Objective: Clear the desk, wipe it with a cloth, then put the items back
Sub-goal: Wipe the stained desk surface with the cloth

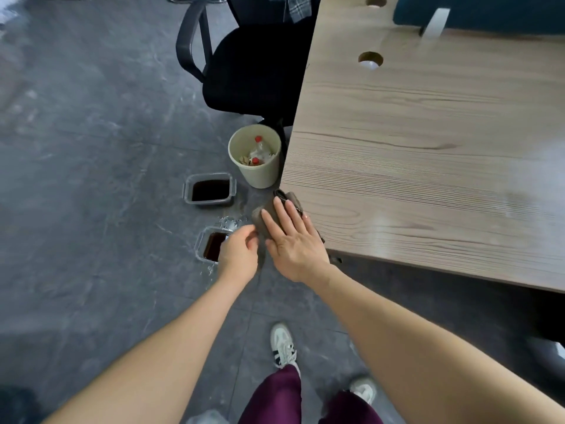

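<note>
Two containers [210, 191] wait on the floor; your flat right hand [293, 240] presses the cloth [266, 221] at the bare desk [428, 148] corner, left hand [240, 250] pinching its edge.

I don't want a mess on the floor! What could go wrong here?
The two open containers of dark liquid sit on the floor right below the left hand and the cloth. A dropped cloth or a careless step could tip them. The cloth hangs off the desk corner, so it might slip down.

R hand [293, 240] flat, L hand [240, 249] curled.
</note>
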`<state>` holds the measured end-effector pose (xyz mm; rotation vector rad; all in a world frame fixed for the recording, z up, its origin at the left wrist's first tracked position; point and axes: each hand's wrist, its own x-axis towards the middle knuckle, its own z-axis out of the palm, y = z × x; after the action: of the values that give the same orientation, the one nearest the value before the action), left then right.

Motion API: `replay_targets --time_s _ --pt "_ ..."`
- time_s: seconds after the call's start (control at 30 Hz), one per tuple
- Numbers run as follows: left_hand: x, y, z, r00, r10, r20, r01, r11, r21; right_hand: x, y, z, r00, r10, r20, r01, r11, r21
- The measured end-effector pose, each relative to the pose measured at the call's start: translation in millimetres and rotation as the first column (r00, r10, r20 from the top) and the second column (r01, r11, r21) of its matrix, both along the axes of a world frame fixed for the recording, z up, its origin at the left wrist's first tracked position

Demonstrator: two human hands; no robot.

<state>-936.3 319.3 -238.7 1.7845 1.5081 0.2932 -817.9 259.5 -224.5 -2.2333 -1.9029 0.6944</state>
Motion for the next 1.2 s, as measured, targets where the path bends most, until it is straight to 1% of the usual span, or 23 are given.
replay_targets --time_s 0.07,0.13,0.17,0.2,0.23,0.27,0.33,0.4,0.47,0.5,0.57,0.67,0.77,0.83,0.93,0.97,1.07,1.13,1.2 --pt "2.4 -7.5 6.2 0.999 0.032 -0.034 -0.03 0.997 0.076 -0.3 -13.0 0.1 0.999 0.015 -0.03 -0.015 1.0 -0.015" --pt "8.6 -15.5 16.4 0.998 0.06 -0.012 -0.057 0.977 0.204 8.8 -23.5 0.1 0.999 0.035 -0.035 -0.035 0.999 -0.01" --pt "13.3 -19.3 22.6 1.0 0.03 0.007 -0.031 0.959 0.282 15.8 -27.4 0.5 0.999 0.039 -0.038 -0.039 0.999 -0.003" --pt "18.9 -23.9 29.3 0.999 -0.037 0.005 0.032 0.938 0.344 23.8 -31.3 1.2 0.998 0.034 -0.048 -0.034 0.999 0.005" --pt "24.2 -26.3 33.8 0.991 -0.131 -0.011 0.126 0.919 0.373 31.0 -32.6 2.4 0.998 0.018 -0.06 -0.017 1.0 0.015" --pt "29.3 -29.4 36.2 0.973 -0.228 -0.04 0.227 0.907 0.355 37.9 -34.0 3.7 0.997 -0.003 -0.073 0.005 1.0 0.026" --pt "38.7 -34.8 34.6 0.91 -0.39 -0.138 0.413 0.88 0.234 51.3 -38.3 6.9 0.997 -0.024 -0.075 0.027 0.999 0.041" --pt "43.8 -37.0 27.7 0.812 -0.489 -0.32 0.547 0.828 0.122 65.0 -44.3 7.2 0.998 -0.027 -0.051 0.031 0.997 0.072" --pt "48.0 -36.8 23.4 0.703 -0.501 -0.505 0.614 0.786 0.075 79.3 -54.8 5.6 0.997 -0.062 -0.045 0.066 0.991 0.112" --pt "50.8 -36.2 22.1 0.659 -0.48 -0.579 0.632 0.771 0.081 86.3 -61.9 4.0 0.996 -0.086 -0.038 0.09 0.987 0.133" --pt "56.1 -35.5 18.4 0.608 -0.425 -0.671 0.656 0.744 0.123 100.7 -77.7 0.1 0.99 -0.141 -0.014 0.141 0.973 0.182" --pt "63.4 -35.3 13.1 0.563 -0.409 -0.718 0.681 0.722 0.124 121.7 -99.4 -4.5 0.974 -0.228 -0.008 0.223 0.945 0.239" --pt "72.6 -41.4 8.0 0.504 -0.42 -0.754 0.757 0.635 0.152 141.4 -119.2 -9.5 0.958 -0.287 -0.011 0.279 0.921 0.273" --pt "76.5 -45.1 5.5 0.476 -0.39 -0.788 0.783 0.595 0.178 152.9 -132.5 -12.6 0.947 -0.321 -0.021 0.312 0.9 0.305" --pt "84.3 -50.5 7.2 0.415 -0.362 -0.835 0.793 0.593 0.138 170.1 -152.4 -15.6 0.925 -0.378 -0.031 0.366 0.868 0.334" --pt "91.0 -55.0 8.8 0.408 -0.377 -0.832 0.804 0.579 0.132 174.5 -156.9 -15.9 0.919 -0.392 -0.03 0.378 0.862 0.338" --pt "137.1 -90.6 8.8 0.398 -0.476 -0.784 0.866 0.478 0.148 189.2 -175.4 -13.2 0.9 -0.436 -0.022 0.417 0.843 0.341" --pt "167.3 -116.7 5.8 0.411 -0.506 -0.758 0.884 0.423 0.197 200.9 -189.9 -10.3 0.874 -0.487 0.0 0.458 0.822 0.34" --pt "181.7 -129.4 2.4 0.418 -0.506 -0.755 0.885 0.414 0.212 214.7 -205.9 -8.5 0.829 -0.559 0.022 0.521 0.786 0.333"
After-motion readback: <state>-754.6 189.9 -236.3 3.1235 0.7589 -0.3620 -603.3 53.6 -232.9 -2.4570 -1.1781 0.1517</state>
